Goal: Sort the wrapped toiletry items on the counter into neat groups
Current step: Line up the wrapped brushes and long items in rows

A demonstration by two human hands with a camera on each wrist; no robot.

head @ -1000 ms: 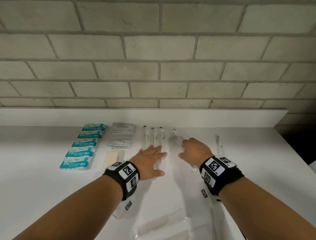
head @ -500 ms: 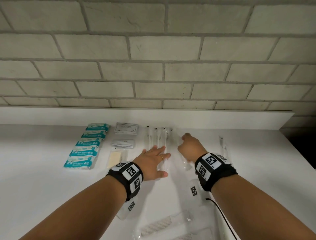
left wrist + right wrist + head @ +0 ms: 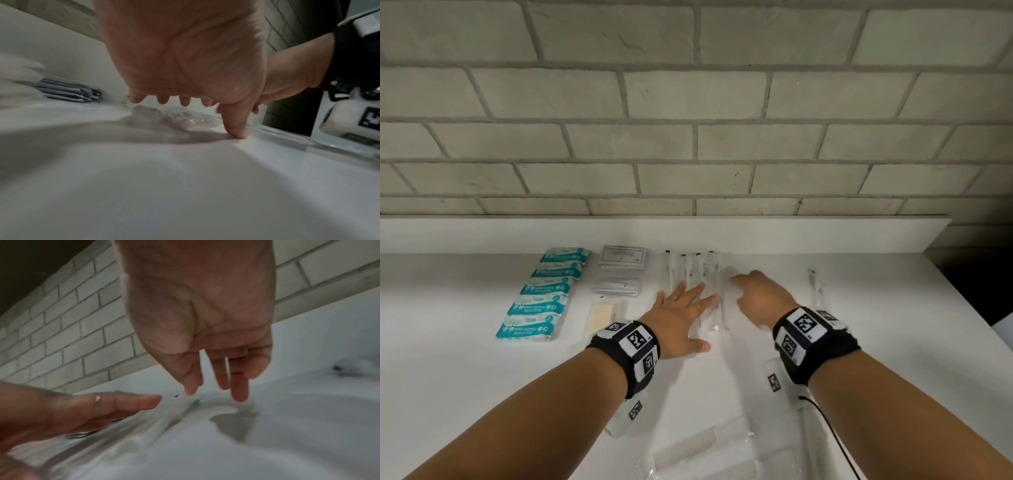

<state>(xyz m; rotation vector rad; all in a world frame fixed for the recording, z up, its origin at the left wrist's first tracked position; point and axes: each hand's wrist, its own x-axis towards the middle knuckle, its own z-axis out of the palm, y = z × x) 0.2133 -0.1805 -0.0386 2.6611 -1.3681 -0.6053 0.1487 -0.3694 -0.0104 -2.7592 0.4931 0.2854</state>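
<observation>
Several clear-wrapped toothbrushes [image 3: 690, 270] lie side by side at the back of the white counter [image 3: 448, 342]. My left hand [image 3: 686, 313] lies flat with spread, straight fingers on their near ends; the left wrist view shows its thumb [image 3: 236, 126] on the counter beside the crinkled wrappers [image 3: 174, 118]. My right hand [image 3: 751, 291] hovers just right of the row. Its fingers [image 3: 238, 386] hang straight and hold nothing. One more wrapped toothbrush [image 3: 815, 287] lies alone to the right.
A column of teal wipe packs [image 3: 544, 291] fills the left. Beside it lie white sachets [image 3: 623, 255], a second sachet stack [image 3: 618, 286] and a beige wrapped item [image 3: 602, 317]. Wrapped combs [image 3: 688, 448] lie near the front edge. A brick wall [image 3: 688, 137] backs the counter.
My right hand, curled on a wrapped toothbrush, carried it left to the row, then opened and let go. The left hand stayed flat on the row.
</observation>
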